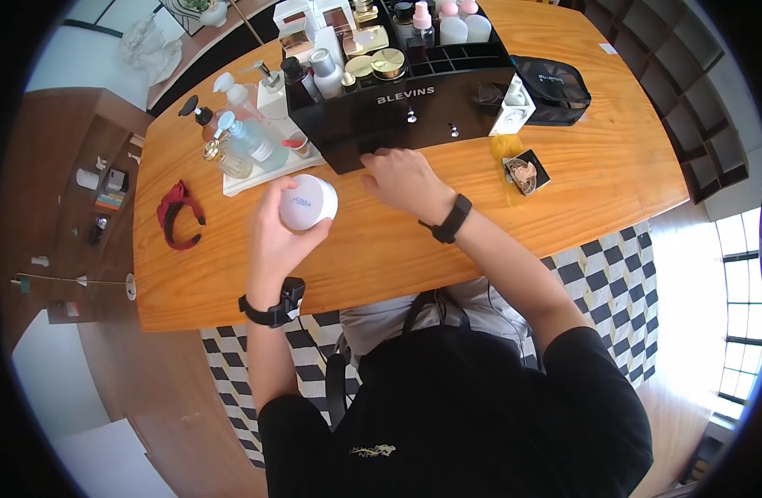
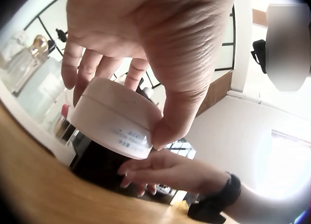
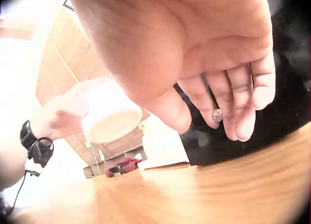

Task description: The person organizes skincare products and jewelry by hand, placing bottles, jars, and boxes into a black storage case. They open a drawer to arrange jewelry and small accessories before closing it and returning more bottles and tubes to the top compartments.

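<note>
My left hand (image 1: 277,228) grips a round white cosmetic jar (image 1: 308,203) by its side, thumb and fingers spread around it, above the table. Small blue print shows on the jar, and in the left wrist view its side (image 2: 114,119) faces the camera. Against the lower front of a black cosmetics organizer (image 1: 347,137) is my right hand (image 1: 410,183). From the right wrist, the right hand's fingers (image 3: 235,95) are extended, with the thumb apart from them. A small clear knob (image 3: 217,115) shows between two of those fingers, close to the dark drawer front.
Pump bottles (image 1: 252,143) crowd a white tray (image 1: 235,184) left of the organizer. A red headband (image 1: 178,217) lies at the table's left. To the right are a white box (image 1: 514,108), a black mesh pouch (image 1: 553,90) and a small dark box (image 1: 537,170) beside yellow wrapping.
</note>
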Available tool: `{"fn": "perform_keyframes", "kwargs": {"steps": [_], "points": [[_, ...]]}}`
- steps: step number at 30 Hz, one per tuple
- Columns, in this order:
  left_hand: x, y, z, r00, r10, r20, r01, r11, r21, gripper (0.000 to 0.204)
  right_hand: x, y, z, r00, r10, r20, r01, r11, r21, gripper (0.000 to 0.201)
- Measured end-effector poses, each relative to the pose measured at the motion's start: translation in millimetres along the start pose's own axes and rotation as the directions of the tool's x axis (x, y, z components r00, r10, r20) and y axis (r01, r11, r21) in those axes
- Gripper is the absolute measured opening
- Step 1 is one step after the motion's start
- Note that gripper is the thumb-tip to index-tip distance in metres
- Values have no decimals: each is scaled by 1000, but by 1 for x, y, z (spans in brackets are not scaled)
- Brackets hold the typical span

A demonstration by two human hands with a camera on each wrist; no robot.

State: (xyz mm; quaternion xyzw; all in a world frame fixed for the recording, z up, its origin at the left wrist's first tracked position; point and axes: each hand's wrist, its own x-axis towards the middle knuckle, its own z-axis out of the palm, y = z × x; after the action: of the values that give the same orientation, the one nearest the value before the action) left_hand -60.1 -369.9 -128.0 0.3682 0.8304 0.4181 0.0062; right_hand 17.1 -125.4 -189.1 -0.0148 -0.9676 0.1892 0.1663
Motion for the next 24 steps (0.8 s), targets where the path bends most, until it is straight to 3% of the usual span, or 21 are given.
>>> {"fn": "perform_keyframes", "kwargs": {"steps": [4,7,8,10,16,18,19,21,24], "points": [[7,33,-31,996,86,-38,-84,996,41,63,-36,-22,-11,996,-61,-62,60,998,-12,17],[27,56,-37,952,291,97,-300,948,108,61,-63,-41,-19,998,-51,-42,52,999,11,20],[35,57,-32,952,290,94,-299,948,106,61,-70,-46,-22,999,-35,-8,35,999,13,26],[55,59,-20,877,373,303,-409,911,61,65,-82,-54,-25,1000,-29,-2,29,999,28,28],[89,83,22,767,365,528,-527,828,193,63,-107,-67,-31,1000,-1,13,0,998,60,33],[95,85,35,710,249,659,-544,789,287,64,-111,-67,-32,1000,3,25,-5,996,89,36],[98,82,43,711,249,657,-543,789,289,64,-111,-67,-32,1000,1,25,-3,996,88,36],[101,73,58,625,222,748,-616,729,299,62,-111,-66,-34,998,0,58,-5,996,92,38],[96,60,70,615,231,754,-644,699,311,60,-111,-65,-35,998,0,63,-7,994,105,41]]}}
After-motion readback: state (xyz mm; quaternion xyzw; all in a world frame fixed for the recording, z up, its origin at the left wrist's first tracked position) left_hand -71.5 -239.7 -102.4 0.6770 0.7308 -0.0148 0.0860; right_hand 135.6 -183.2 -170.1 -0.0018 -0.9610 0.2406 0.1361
